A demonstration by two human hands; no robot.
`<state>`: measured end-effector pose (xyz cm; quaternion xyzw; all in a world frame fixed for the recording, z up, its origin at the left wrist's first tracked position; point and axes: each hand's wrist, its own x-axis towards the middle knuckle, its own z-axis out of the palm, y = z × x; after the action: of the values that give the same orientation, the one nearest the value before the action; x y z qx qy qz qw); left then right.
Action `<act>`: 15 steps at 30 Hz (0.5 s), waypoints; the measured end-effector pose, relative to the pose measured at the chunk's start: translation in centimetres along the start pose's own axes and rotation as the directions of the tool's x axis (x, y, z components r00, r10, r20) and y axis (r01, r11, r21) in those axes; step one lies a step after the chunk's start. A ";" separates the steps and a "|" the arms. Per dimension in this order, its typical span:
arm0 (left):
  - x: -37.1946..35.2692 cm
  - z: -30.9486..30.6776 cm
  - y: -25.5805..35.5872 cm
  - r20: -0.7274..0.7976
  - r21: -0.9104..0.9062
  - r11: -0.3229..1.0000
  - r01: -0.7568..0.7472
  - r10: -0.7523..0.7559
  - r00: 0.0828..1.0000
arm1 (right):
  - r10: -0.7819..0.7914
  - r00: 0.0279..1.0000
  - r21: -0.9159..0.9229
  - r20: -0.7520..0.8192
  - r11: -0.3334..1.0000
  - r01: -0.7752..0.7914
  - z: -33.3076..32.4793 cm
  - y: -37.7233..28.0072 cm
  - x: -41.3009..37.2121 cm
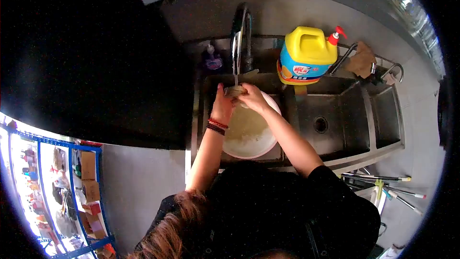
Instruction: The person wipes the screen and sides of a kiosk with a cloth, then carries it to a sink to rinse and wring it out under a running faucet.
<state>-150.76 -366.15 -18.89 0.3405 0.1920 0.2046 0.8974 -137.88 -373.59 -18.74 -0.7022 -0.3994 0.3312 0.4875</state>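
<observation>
Under the running faucet [237, 43], my left hand [222, 108] and my right hand [253, 98] are closed on a small pale greyish-brown item [235, 91]. It is partly covered by my fingers, and its kind cannot be made out. Water falls onto it from the spout. Directly below is a round white basin [275, 139] with cloudy, yellowish water and some foam, standing in the left bowl of the steel sink. Red and dark bead bracelets [216, 125] circle my left wrist.
Behind the sink stands a large yellow and blue jug [309, 57] with a red pump. A small purple bottle [212, 60] is left of the faucet. Brown cloths [362, 60] hang on the rail at right. Long-handled tools [383, 184] lean below the right sink bowl [335, 129].
</observation>
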 end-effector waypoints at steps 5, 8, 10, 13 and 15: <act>-2.4 0.4 -1.4 -0.278 -0.184 0.983 -0.022 -0.030 0.960 | -0.088 0.995 -0.050 0.051 0.995 0.090 2.0 -0.6 -0.7; -3.2 0.7 -1.4 -0.358 -0.207 0.976 -0.062 -0.016 0.934 | -0.106 0.994 -0.048 0.014 0.993 0.107 2.6 -0.7 -1.3; -3.5 0.8 -1.5 -0.388 -0.215 0.972 -0.094 0.004 0.922 | -0.068 0.997 -0.026 0.021 0.997 0.068 2.8 -1.2 -1.6; -3.0 -1.3 -2.9 -0.333 -0.463 0.874 -0.146 -0.019 0.943 | -0.016 0.998 0.066 -0.063 0.998 0.020 2.4 -0.9 -1.0; -3.8 -1.4 -3.5 -0.472 -0.520 0.849 -0.097 -0.190 0.861 | -0.048 0.999 0.106 -0.002 0.993 0.048 0.9 -0.8 -0.1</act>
<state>-153.84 -369.75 -21.50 0.0107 0.3657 0.3087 0.8780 -138.86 -373.16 -18.23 -0.6653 -0.3982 0.3405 0.5318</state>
